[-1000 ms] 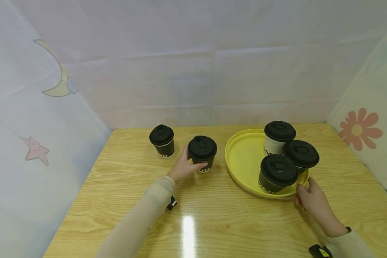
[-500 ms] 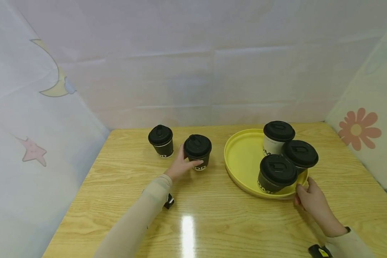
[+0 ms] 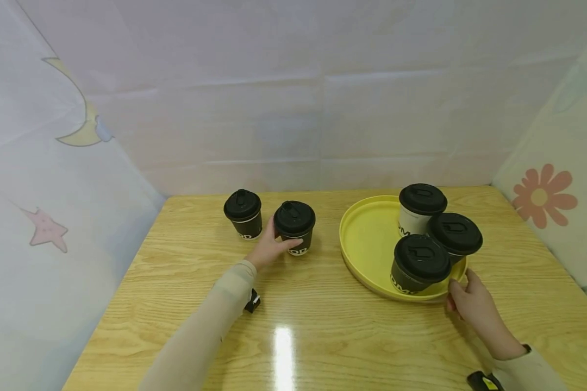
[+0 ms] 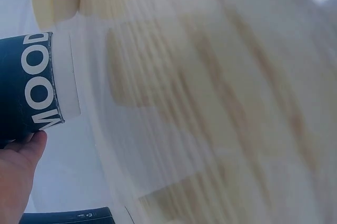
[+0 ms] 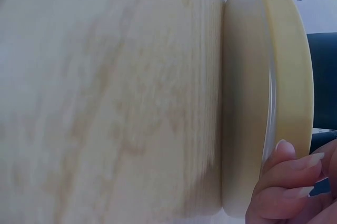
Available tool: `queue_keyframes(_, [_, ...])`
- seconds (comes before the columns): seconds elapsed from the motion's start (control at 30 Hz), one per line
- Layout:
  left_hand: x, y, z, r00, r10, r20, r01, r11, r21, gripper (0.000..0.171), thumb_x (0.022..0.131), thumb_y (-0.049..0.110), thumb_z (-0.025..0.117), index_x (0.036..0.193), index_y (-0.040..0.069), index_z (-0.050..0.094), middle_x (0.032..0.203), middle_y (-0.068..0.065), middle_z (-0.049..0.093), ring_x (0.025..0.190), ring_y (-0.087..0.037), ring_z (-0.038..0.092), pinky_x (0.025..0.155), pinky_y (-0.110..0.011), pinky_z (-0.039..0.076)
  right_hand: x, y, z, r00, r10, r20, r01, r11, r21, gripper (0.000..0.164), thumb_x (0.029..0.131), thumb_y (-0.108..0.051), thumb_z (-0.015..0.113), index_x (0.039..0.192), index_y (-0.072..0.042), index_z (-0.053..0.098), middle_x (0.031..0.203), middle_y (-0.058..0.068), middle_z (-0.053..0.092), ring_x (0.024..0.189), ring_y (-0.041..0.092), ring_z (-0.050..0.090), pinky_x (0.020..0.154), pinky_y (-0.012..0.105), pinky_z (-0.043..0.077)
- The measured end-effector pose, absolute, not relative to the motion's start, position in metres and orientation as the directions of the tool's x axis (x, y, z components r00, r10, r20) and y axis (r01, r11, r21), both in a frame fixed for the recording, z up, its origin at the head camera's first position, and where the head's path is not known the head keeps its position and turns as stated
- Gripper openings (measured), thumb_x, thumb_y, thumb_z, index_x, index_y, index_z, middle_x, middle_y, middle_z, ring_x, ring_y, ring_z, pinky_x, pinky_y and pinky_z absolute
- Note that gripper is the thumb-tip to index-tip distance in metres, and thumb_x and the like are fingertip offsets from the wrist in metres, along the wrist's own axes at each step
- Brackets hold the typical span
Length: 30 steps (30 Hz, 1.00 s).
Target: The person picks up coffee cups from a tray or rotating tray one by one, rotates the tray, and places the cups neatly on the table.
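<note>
In the head view my left hand (image 3: 266,247) grips a black paper coffee cup (image 3: 295,224) with a black lid, thumb across its front and fingers around its left side. The left wrist view shows the side of this cup (image 4: 26,84) with white letters and a fingertip against it. To its left, a second black lidded cup (image 3: 243,213) stands upright on the table. My right hand (image 3: 474,307) pinches the near right rim of a round yellow tray (image 3: 367,255); in the right wrist view, curled fingers (image 5: 295,174) lie at its edge.
On the tray's right side stand a white cup (image 3: 413,221) and two dark cups (image 3: 411,274), all with black lids. The tray's left part is bare. Behind the wooden table (image 3: 332,336) hangs a pale cloth backdrop (image 3: 254,108), with printed cloth on both sides.
My left hand has moved the gripped cup left and slightly back, away from the tray and closer to the other black cup. My right hand and the tray have stayed in place.
</note>
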<state>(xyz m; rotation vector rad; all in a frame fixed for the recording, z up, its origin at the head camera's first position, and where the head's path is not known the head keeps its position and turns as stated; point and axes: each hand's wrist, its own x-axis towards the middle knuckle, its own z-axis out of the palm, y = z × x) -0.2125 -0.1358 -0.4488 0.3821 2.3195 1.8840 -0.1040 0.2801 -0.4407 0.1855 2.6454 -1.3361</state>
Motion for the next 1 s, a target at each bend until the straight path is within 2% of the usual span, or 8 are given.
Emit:
queue_keyframes(0.2, [-0.2115,-0.1375,-0.4455,-0.961,0.276,0.023,0.081,0.199,0.977,0.09,0.088,0.016,0.075,0.155,0.017,0.015,0.152,-0.009,0.033,0.139,-0.028,0.032,0.113,-0.05,0.025,-0.1034,0.2799,-0.4404,-0.977,0.038,-0.208,0.19,0.592,-0.783,0.053,0.104,-0.018,0.022,0.133,0.024,0.008,0.056,0.002,0.053,0.043,0.013,0.043,0.043,0.028,0.04])
queue_keyframes(0.67, [-0.2115,-0.1384,-0.4441,-0.968,0.249,0.013,0.066,0.207,0.976,0.087,0.088,0.018,0.074,0.154,0.017,0.018,0.151,-0.008,0.033,0.139,-0.026,0.032,0.113,-0.047,0.026,-0.1027,0.2798,-0.4432,-0.985,0.048,-0.167,0.164,0.581,-0.797,0.05,0.103,-0.016,0.024,0.133,0.022,0.013,0.056,0.003,0.054,0.042,0.013,0.043,0.042,0.028,0.039])
queue_keyframes(1.0, [-0.217,-0.1392,-0.4491,-0.965,0.261,0.015,0.069,0.199,0.978,0.09,0.087,0.016,0.075,0.155,0.017,0.016,0.15,-0.01,0.035,0.138,-0.028,0.035,0.113,-0.049,0.026,-0.1031,0.2797,-0.4447,-0.983,0.053,-0.175,0.172,0.588,-0.79,0.05,0.103,-0.016,0.024,0.133,0.022,0.013,0.056,0.002,0.054,0.042,0.013,0.043,0.042,0.028,0.04])
